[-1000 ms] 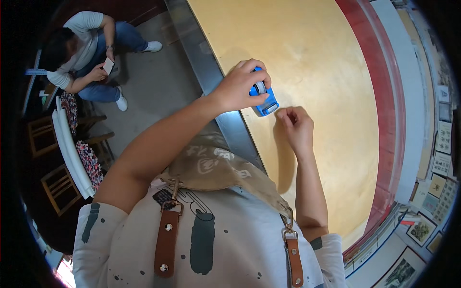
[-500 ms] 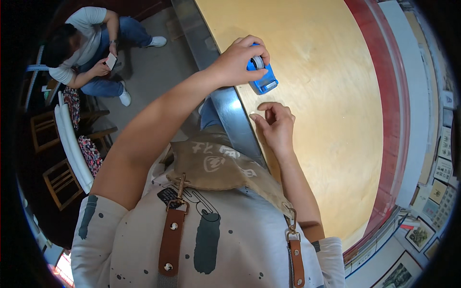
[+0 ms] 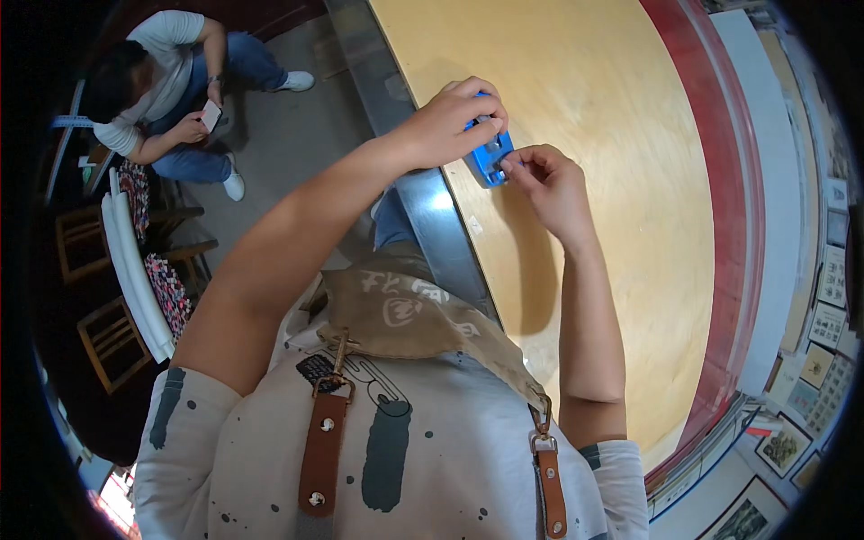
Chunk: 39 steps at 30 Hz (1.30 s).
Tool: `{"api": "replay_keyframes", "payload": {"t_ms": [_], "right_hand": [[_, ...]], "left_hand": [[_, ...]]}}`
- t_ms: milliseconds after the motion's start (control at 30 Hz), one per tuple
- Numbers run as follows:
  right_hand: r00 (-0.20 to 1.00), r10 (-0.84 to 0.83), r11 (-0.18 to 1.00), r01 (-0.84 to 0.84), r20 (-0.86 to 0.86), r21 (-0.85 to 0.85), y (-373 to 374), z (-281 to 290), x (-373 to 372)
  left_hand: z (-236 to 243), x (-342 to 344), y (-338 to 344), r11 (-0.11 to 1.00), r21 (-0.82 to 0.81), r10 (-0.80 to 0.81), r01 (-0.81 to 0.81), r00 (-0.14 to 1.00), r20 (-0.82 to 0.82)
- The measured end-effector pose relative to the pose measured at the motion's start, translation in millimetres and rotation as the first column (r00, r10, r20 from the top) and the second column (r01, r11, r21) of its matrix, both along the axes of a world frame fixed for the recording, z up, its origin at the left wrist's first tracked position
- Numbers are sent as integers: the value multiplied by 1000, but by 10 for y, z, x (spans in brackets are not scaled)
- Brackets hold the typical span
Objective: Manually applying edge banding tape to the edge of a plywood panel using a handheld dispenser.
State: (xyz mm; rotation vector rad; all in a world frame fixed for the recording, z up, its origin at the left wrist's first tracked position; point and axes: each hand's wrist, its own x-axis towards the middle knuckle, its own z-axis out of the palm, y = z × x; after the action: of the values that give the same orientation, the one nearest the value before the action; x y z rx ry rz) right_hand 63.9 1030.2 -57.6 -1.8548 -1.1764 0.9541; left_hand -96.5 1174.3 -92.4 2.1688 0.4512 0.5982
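Note:
A blue tape dispenser [image 3: 492,169] stands on the wooden tabletop near its left edge. My left hand [image 3: 450,124] grips it from above, fingers curled over the far part and covering most of the roll. At the dispenser's near end, my right hand [image 3: 552,187] has thumb and forefinger pinched together. What lies between those fingertips is too small to make out; they touch or nearly touch the dispenser. A small pale patch [image 3: 475,223], perhaps a bit of tape, shows on the table by the edge.
The light wooden table [image 3: 630,225] has a metal-faced left side [image 3: 441,211] and a red border [image 3: 733,225] on the right. At the far left a person [image 3: 166,99] sits holding a phone [image 3: 211,115]. Wooden chairs [image 3: 117,333] are lower left; framed pictures [image 3: 790,441] line the right.
My right hand has moved up and right from the table edge to the dispenser's near end, its fingers closing to a pinch. The left hand and dispenser have shifted slightly.

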Motion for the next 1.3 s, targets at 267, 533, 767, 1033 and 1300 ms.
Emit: {"api": "replay_keyframes", "payload": {"t_ms": [267,533,767,1033,1300], "right_hand": [[942,-213,967,165,-258,-196,-234,80,-41],[998,-70,993,69,2,100,-161,-297,-292],[962,18,991,-53,273,124,25,-419,-524],[933,-16,996,48,358,-81,201,-255,-582],[977,-211,928,187,42,323,671,-137,-322]], "left_hand": [[29,-16,-76,999,18,46,-46,999,-10],[-92,12,424,964,184,187,-193,981,49],[-59,-60,670,977,137,164,-162,986,-7],[-58,-43,648,977,127,174,-171,985,-7],[-75,-57,741,992,5,129,-129,992,2]]}}
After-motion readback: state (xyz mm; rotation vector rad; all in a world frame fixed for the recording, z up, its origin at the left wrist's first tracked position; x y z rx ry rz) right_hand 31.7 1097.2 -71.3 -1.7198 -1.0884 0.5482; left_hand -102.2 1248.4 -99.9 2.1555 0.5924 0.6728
